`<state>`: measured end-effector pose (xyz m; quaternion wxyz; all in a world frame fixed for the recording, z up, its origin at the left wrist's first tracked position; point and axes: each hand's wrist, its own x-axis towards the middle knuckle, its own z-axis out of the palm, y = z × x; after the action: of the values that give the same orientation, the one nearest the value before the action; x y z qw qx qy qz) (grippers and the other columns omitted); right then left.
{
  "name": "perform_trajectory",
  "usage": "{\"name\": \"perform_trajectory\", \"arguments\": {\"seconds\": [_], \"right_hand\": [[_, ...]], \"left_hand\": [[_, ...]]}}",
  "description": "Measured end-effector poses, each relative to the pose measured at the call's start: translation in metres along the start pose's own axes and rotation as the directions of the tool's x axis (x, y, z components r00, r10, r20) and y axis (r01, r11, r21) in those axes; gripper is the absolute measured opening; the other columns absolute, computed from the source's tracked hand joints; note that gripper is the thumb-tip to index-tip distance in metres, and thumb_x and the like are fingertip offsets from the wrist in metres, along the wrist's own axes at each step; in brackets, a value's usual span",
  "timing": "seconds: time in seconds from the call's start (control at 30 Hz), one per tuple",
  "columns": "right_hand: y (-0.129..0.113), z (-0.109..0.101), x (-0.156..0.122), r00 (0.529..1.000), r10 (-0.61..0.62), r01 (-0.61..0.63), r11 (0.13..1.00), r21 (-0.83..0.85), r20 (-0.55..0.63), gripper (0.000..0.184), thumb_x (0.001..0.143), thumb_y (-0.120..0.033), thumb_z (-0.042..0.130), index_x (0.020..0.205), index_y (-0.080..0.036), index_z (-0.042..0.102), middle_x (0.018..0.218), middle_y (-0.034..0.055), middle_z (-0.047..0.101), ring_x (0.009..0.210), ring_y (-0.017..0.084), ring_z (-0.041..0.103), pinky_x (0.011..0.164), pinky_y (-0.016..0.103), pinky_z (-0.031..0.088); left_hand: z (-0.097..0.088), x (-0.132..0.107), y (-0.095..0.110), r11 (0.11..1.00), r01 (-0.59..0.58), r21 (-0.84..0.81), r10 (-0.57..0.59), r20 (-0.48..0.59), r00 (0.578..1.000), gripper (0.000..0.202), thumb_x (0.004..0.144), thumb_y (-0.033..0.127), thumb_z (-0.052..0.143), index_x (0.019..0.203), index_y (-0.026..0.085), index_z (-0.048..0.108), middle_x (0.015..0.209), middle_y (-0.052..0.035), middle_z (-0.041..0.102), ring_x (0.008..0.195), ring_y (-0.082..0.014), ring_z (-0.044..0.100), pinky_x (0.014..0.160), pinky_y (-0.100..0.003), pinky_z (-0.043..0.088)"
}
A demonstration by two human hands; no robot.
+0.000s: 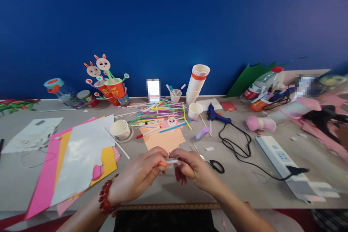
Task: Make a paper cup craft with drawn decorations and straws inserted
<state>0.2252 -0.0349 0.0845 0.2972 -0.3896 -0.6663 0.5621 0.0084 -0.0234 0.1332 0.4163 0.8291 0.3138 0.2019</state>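
Observation:
Over the table's front edge, my left hand (146, 168) and my right hand (190, 166) meet with fingertips pinched. Between them is a small whitish piece (172, 161) with an orange part (163, 164) at its left end; fingers cover much of it, so its kind is unclear. Just behind lies a sheet of peach paper (163, 139), with a paper rabbit face (172, 120) at its far edge. Scissors (216, 166) with black handles rest right of my right hand. A purple glue-like tube (202, 133) lies farther back.
Coloured paper sheets (81, 156) cover the left side. A white paper cup (120, 129) stands beside them, and several coloured sticks (152, 112) lie behind. To the right are a blue glue gun (217, 115), its black cord, and a power strip (282, 163). Stacked cups (195, 87) lean near the wall.

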Motion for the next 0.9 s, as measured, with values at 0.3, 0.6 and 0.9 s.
{"name": "perform_trajectory", "arguments": {"seconds": [0.3,0.6,0.9], "right_hand": [[0.002,0.003,-0.005,0.995,-0.045,0.042,0.999,-0.027,-0.086,0.025,0.092,-0.022,0.035,0.098,-0.019,0.059,0.061,-0.0024,0.064,0.049,0.011,0.061,0.056,0.021,0.048],[0.014,0.005,-0.001,0.994,-0.045,0.049,0.998,0.029,-0.102,0.030,0.095,-0.038,0.039,0.096,-0.018,0.061,0.060,-0.0015,0.063,0.045,0.011,0.059,0.048,0.019,0.045],[0.006,0.003,-0.004,0.996,-0.011,0.020,0.994,0.105,-0.088,0.022,0.090,-0.029,0.047,0.107,-0.019,0.058,0.069,-0.0004,0.066,0.051,0.012,0.063,0.049,0.020,0.048]], "left_hand": [[0.002,-0.001,0.000,1.000,0.010,-0.005,-0.010,-0.013,1.000,0.020,0.098,0.020,0.035,0.085,0.020,0.050,0.107,-0.0059,0.056,0.090,-0.0161,0.057,0.079,-0.025,0.043],[0.005,0.000,0.001,1.000,0.011,0.002,-0.011,0.003,1.000,0.020,0.098,0.019,0.035,0.084,0.020,0.049,0.104,-0.0055,0.054,0.088,-0.0154,0.055,0.079,-0.025,0.042],[0.003,0.000,-0.001,0.997,0.058,-0.051,-0.060,-0.024,0.998,0.023,0.099,0.023,0.034,0.087,0.019,0.054,0.100,-0.0040,0.055,0.079,-0.0133,0.056,0.076,-0.024,0.042]]}}
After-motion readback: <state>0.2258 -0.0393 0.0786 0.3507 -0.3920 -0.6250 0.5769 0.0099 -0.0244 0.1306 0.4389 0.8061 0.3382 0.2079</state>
